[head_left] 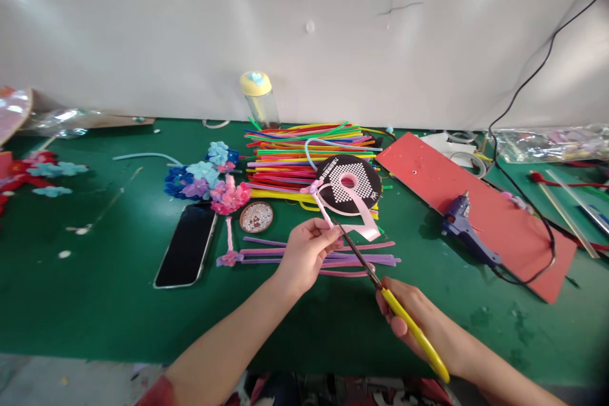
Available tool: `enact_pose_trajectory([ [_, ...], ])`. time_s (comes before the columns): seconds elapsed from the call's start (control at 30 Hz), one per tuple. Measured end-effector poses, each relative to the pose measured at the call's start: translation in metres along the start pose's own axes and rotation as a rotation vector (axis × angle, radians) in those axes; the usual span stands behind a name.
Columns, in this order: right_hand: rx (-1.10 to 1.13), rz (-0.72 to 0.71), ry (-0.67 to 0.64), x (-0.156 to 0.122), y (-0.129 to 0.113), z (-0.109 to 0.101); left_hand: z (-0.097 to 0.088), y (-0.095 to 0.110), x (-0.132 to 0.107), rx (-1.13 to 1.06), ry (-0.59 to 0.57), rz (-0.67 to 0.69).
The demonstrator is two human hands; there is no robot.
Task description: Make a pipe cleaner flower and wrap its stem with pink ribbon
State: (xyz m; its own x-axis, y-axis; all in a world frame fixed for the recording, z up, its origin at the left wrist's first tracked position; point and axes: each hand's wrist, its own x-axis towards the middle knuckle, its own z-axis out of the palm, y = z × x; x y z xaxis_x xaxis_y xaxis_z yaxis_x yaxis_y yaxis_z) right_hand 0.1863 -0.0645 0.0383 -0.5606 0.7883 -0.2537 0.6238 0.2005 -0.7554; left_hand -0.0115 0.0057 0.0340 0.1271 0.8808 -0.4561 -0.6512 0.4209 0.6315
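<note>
My left hand (pixel 309 250) is closed in a pinch around a pink pipe-cleaner stem (pixel 324 210) with a small pink flower at its upper end. Pale pink ribbon (pixel 365 219) runs from the black ribbon spool (pixel 325 168) down to these fingertips. Yellow-handled scissors (pixel 413 330) are gripped in my right hand (pixel 406 311), their blades pointing up and left to the ribbon beside my left fingers. Whether the blades are fully together is hard to make out. Under my hands lie several pink and purple pipe cleaners (pixel 380 259). A finished-looking flower stem (pixel 229 257) lies to the left.
A phone (pixel 185 247), a round patterned disc (pixel 257 217) and fuzzy flowers (pixel 202 177) lie left. Behind are many coloured pipe cleaners (pixel 285 165) and a yellow-lidded bottle (pixel 261 101). At right, a corded glue gun (pixel 469 231) rests on a red board (pixel 518 247).
</note>
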Motion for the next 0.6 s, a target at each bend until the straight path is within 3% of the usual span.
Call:
enact_pose_trajectory([
  [0.3, 0.066, -0.001, 0.057, 0.0010, 0.0020, 0.0017, -0.0002, 0.0002, 0.0004, 0.047, -0.006, 0.000],
  [0.6, 0.413, 0.249, -0.074, 0.0004, 0.0031, 0.0055, -0.0007, -0.0013, 0.0014, 0.092, 0.015, 0.008],
])
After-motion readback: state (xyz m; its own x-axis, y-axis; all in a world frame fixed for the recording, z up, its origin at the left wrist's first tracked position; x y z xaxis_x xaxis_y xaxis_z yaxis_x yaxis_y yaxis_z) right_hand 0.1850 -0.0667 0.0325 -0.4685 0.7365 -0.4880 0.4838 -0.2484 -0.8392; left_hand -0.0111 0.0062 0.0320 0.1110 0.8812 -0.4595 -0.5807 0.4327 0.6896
